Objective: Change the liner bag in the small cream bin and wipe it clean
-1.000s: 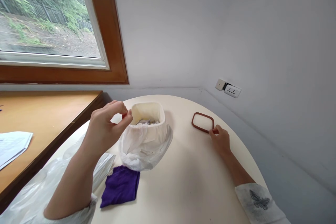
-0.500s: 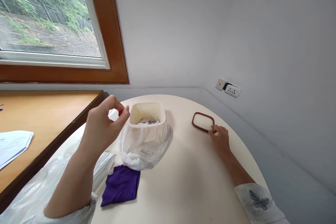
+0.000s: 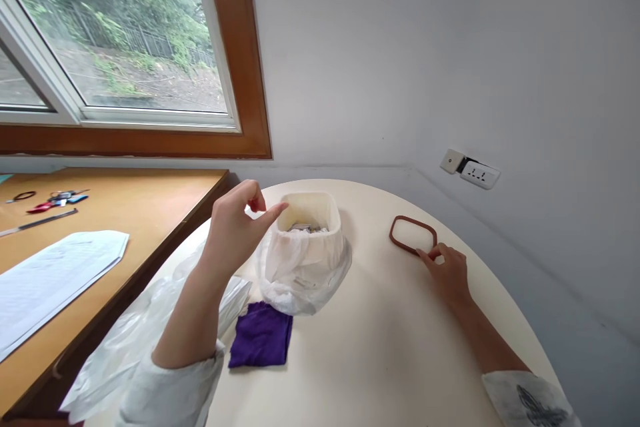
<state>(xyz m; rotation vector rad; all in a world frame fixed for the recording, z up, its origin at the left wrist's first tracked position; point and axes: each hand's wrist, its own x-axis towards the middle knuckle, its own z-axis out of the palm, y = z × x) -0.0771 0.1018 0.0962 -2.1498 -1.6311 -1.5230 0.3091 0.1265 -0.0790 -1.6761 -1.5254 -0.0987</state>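
Note:
My left hand [image 3: 239, 233] hangs in the air at the left side of a small white bin [image 3: 310, 247] lined with a thin plastic bag. Its thumb is stretched toward the bin's rim, apart from the curled index finger, and nothing shows between them. Scraps [image 3: 306, 228] lie inside the bin. On the right, my right hand [image 3: 449, 275] pinches the near right corner of a brown, rounded rectangular frame [image 3: 400, 244], which lies on the table. A folded purple cloth [image 3: 262, 337] rests in front of the bin.
All this stands on a round cream table [image 3: 360, 347]. Clear plastic sheeting [image 3: 135, 347] spreads over its left side. A wooden desk [image 3: 150, 197] at left bears papers [image 3: 65, 273] and small tools [image 3: 60, 199]. Walls and a power socket [image 3: 480, 175] are behind.
My left thumb and index finger have parted from a pinch. The view has turned left, so things appear farther right. My right hand stays at the frame's corner.

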